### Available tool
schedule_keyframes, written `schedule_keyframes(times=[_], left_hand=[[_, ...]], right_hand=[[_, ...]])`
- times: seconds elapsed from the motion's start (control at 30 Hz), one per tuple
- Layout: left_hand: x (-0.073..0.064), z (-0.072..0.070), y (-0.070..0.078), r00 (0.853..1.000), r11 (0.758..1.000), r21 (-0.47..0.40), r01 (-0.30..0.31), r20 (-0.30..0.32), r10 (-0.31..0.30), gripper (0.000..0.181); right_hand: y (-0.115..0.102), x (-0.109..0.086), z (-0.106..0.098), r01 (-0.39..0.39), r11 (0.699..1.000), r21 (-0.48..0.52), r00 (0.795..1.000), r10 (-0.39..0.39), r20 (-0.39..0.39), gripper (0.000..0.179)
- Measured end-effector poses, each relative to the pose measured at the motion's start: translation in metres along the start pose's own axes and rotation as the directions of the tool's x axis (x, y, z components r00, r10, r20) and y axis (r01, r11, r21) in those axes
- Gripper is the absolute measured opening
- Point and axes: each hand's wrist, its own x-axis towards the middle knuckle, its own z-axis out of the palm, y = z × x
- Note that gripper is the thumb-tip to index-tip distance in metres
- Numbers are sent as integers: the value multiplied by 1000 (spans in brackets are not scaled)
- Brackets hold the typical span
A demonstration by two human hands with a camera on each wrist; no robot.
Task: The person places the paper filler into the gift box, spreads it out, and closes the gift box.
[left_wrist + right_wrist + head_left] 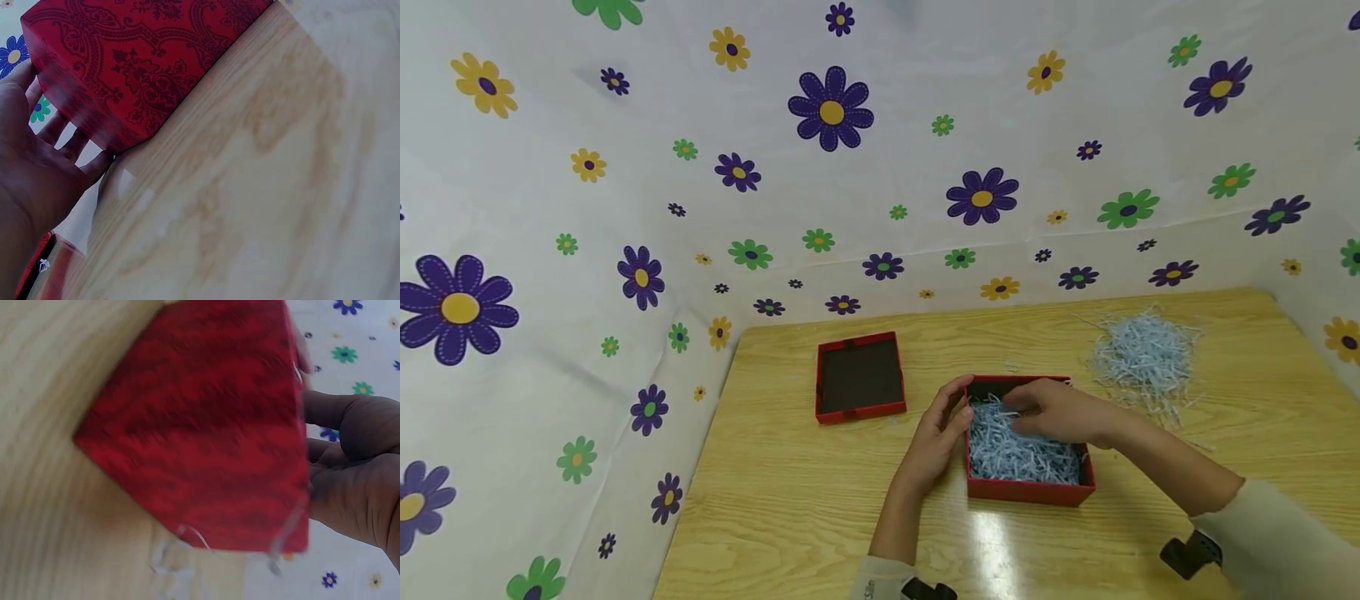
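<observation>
A red box (1032,492) with a dark inside stands on the table, filled with pale blue shredded paper (1011,454). My left hand (934,437) rests against the box's left side, its thumb and fingers at the rim near the back corner. In the left wrist view its fingers (74,147) lie spread along the dark-patterned red wall. Over the box, my right hand (1063,412) reaches down into the shredded paper, thumb and fingers apart. Its fingertips are partly hidden behind the box wall in the right wrist view.
A red-edged lid (861,377) lies with its dark inside up, left of the box. At the back right sits a loose heap of pale blue shredded paper (1146,354), with stray strips around it. A flower-printed sheet (917,242) hangs behind the wooden table (790,500).
</observation>
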Motion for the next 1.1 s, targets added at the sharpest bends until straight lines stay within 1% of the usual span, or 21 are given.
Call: schedule_keyframes(times=[0.13,0.2,0.27,0.4,0.57,0.67,0.77,0.87,1.0,1.1], left_hand=[[0,1,1,1000,1000,-1,-2,-6,2,47],[0,2,2,1000,1000,-3,6,-9,-6,47],[0,3,3,1000,1000,-1,13,-9,-13,47],[1,3,2,1000,1000,4,17,0,-17,47],[2,4,1,1000,1000,8,6,0,-6,48],[2,3,1,1000,1000,12,2,-7,-2,48],[1,2,1,1000,1000,19,4,-15,-4,48],[0,2,2,1000,1000,23,10,-18,-10,48],[-1,1,1,1000,1000,17,10,-14,-10,48],[0,1,0,1000,1000,13,9,-14,-8,48]], right_hand=[[1,12,22,31,996,-85,1000,-30,9,52],[0,16,30,37,994,-107,999,-36,13,51],[-1,19,34,45,989,-140,999,-43,13,51],[-4,15,34,27,993,-118,1000,-27,4,51],[-5,1,22,70,992,-101,997,-74,-34,51],[-7,-10,11,81,996,-36,995,-83,-49,53],[-9,-23,-3,66,997,31,996,-64,-57,55],[-8,-35,-18,64,996,65,996,-59,-69,55],[-4,-54,-39,53,995,86,994,-44,-103,54],[1,-66,-52,36,997,62,986,-25,-166,52]])
